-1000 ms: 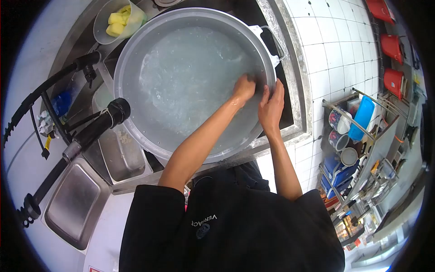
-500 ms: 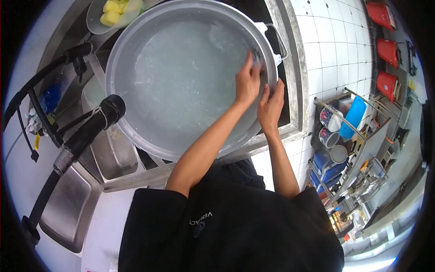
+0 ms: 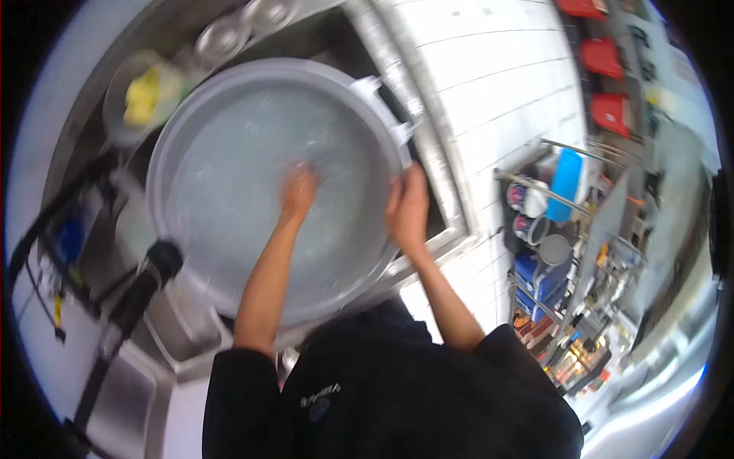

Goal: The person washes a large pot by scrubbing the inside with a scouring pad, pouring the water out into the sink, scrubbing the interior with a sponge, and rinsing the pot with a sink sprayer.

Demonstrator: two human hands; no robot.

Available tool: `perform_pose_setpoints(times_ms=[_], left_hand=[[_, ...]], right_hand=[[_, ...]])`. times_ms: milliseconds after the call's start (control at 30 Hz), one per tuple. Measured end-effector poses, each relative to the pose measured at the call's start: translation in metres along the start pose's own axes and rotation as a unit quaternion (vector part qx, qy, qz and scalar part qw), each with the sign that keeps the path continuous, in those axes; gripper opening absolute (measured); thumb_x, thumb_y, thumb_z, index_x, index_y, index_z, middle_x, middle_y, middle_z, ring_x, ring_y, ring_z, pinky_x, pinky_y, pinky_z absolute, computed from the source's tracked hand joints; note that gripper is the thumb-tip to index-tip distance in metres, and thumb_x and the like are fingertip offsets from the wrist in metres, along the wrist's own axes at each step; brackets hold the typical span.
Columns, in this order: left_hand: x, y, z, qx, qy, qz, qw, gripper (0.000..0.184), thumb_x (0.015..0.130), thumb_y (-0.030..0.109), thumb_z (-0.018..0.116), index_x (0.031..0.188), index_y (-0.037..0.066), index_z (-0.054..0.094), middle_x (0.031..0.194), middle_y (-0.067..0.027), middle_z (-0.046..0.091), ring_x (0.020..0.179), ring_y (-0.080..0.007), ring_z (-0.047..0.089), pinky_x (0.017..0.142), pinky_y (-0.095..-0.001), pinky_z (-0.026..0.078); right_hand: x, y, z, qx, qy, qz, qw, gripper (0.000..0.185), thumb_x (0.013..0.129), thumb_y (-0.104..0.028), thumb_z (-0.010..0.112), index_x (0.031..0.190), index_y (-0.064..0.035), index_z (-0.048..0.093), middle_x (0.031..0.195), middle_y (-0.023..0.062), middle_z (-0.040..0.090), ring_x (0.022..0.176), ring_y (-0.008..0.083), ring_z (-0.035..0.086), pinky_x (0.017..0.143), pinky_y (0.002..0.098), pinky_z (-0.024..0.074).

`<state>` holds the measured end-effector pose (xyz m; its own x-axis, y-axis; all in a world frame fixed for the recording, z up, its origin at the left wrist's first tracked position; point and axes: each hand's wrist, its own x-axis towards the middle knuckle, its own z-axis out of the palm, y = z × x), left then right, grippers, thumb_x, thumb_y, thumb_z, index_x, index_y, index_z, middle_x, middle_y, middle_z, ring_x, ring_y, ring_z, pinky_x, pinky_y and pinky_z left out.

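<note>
The left hand (image 3: 300, 190) (rather blurred) was at the cloudy water (image 3: 245, 183) inside the large pot (image 3: 157, 187), while the right hand (image 3: 408, 210) held the rim near a pot handle (image 3: 399, 131).

The left hand (image 3: 300, 187) is blurred, its fingertips lost in cloudy water (image 3: 229, 183); any hold is untellable. Motion smears the right hand (image 3: 407, 210) at the pot (image 3: 159, 180)'s three o'clock. Yellow pieces (image 3: 142, 97), ten o'clock in view, are too blurred to identify.

Large round grey pot (image 3: 284, 67) — upright in metal sink (image 3: 456, 183) — cloudy water (image 3: 245, 161) inside
</note>
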<state>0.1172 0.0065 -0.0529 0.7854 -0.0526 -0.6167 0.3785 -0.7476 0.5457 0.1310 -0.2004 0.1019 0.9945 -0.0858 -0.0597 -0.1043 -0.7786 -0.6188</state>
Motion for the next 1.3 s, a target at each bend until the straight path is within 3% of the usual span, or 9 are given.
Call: perform_pose_setpoints(times_ms=[100, 300, 433, 500, 567, 667, 767, 1167, 1300], left_hand=[[-0.019, -0.012, 0.022, 0.18, 0.204, 0.289, 0.918, 0.046, 0.084, 0.027, 0.064, 0.123, 0.003, 0.056, 0.109, -0.02, 0.061, 0.103, -0.0342, 0.058, 0.081, -0.0487, 0.047], [-0.014, -0.039, 0.021, 0.134, 0.24, 0.287, 0.918, 0.024, 0.079, 0.011, 0.066, 0.102, 0.006, 0.064, 0.101, -0.0133, 0.063, 0.102, -0.0299, 0.059, 0.086, -0.0425, 0.047], [-0.055, -0.02, -0.005, 0.152, 0.258, 0.268, 0.916, 0.02, 0.08, 0.006, 0.066, 0.1, 0.006, 0.065, 0.097, -0.0129, 0.064, 0.098, -0.0268, 0.061, 0.085, -0.0391, 0.047], [-0.062, -0.019, -0.023, -0.146, 0.213, 0.086, 0.962, 0.017, 0.083, 0.003, 0.065, 0.1, 0.003, 0.063, 0.096, -0.0126, 0.063, 0.09, -0.0265, 0.062, 0.083, -0.0352, 0.05], [-0.08, -0.005, -0.046, -0.244, 0.287, 0.187, 0.907, 0.014, 0.085, -0.001, 0.063, 0.098, 0.001, 0.062, 0.092, -0.0103, 0.063, 0.085, -0.0198, 0.062, 0.079, -0.0318, 0.05], [-0.095, 0.005, -0.058, -0.462, 0.187, 0.095, 0.862, 0.024, 0.089, 0.0, 0.061, 0.111, 0.0, 0.054, 0.1, -0.007, 0.06, 0.089, -0.0133, 0.059, 0.079, -0.0275, 0.049], [-0.111, 0.004, -0.065, -0.577, 0.186, 0.066, 0.792, 0.039, 0.09, 0.003, 0.062, 0.125, 0.001, 0.045, 0.109, -0.0083, 0.058, 0.093, -0.0149, 0.059, 0.08, -0.0278, 0.05], [-0.121, -0.068, -0.035, -0.394, 0.32, -0.133, 0.851, 0.044, 0.088, 0.018, 0.067, 0.126, 0.004, 0.051, 0.117, -0.0134, 0.061, 0.105, -0.024, 0.061, 0.091, -0.0348, 0.048], [-0.115, -0.072, -0.034, -0.367, 0.293, -0.158, 0.869, 0.046, 0.088, 0.019, 0.067, 0.128, 0.004, 0.051, 0.125, -0.0159, 0.059, 0.113, -0.0268, 0.059, 0.094, -0.0362, 0.046]], right_hand=[[0.003, -0.017, -0.009, 0.06, -0.012, 0.056, 0.997, 0.035, 0.094, -0.007, 0.053, 0.127, 0.0047, 0.046, 0.112, 0.0275, 0.056, 0.099, 0.0417, 0.059, 0.084, 0.0417, 0.0482], [0.0, -0.007, -0.002, 0.053, 0.011, 0.013, 0.998, 0.034, 0.093, -0.008, 0.054, 0.125, 0.0003, 0.046, 0.098, 0.0238, 0.053, 0.084, 0.0455, 0.059, 0.069, 0.0494, 0.0477], [-0.001, -0.012, -0.011, 0.005, 0.004, -0.001, 1.0, 0.041, 0.089, -0.005, 0.058, 0.127, -0.0003, 0.047, 0.106, 0.0229, 0.053, 0.101, 0.0413, 0.054, 0.084, 0.0462, 0.0454], [0.003, -0.037, -0.024, -0.091, 0.079, -0.074, 0.99, 0.051, 0.084, -0.002, 0.061, 0.132, -0.0017, 0.046, 0.115, 0.0229, 0.05, 0.11, 0.0395, 0.049, 0.093, 0.0455, 0.0418], [-0.001, -0.074, -0.025, -0.008, 0.049, -0.126, 0.991, 0.058, 0.08, 0.001, 0.063, 0.135, -0.0038, 0.046, 0.124, 0.0231, 0.047, 0.116, 0.0393, 0.046, 0.095, 0.0447, 0.0412], [-0.006, -0.09, 0.026, 0.064, -0.144, -0.215, 0.964, 0.058, 0.081, -0.002, 0.067, 0.135, -0.0061, 0.046, 0.121, 0.0229, 0.05, 0.112, 0.0348, 0.053, 0.091, 0.0422, 0.0456], [-0.013, -0.069, 0.094, 0.251, -0.442, -0.016, 0.861, 0.057, 0.083, -0.008, 0.07, 0.134, -0.0071, 0.046, 0.102, 0.0164, 0.062, 0.092, 0.0239, 0.064, 0.082, 0.0383, 0.0517], [0.035, 0.048, 0.242, -0.108, -0.338, -0.183, 0.917, 0.041, 0.085, -0.031, 0.069, 0.111, 0.0013, 0.065, 0.102, 0.0182, 0.068, 0.092, 0.0259, 0.066, 0.08, 0.0366, 0.0509], [0.047, 0.002, 0.22, 0.012, -0.332, -0.082, 0.94, 0.044, 0.086, -0.033, 0.067, 0.112, 0.0025, 0.063, 0.104, 0.0184, 0.068, 0.095, 0.0264, 0.065, 0.082, 0.0369, 0.0507]])
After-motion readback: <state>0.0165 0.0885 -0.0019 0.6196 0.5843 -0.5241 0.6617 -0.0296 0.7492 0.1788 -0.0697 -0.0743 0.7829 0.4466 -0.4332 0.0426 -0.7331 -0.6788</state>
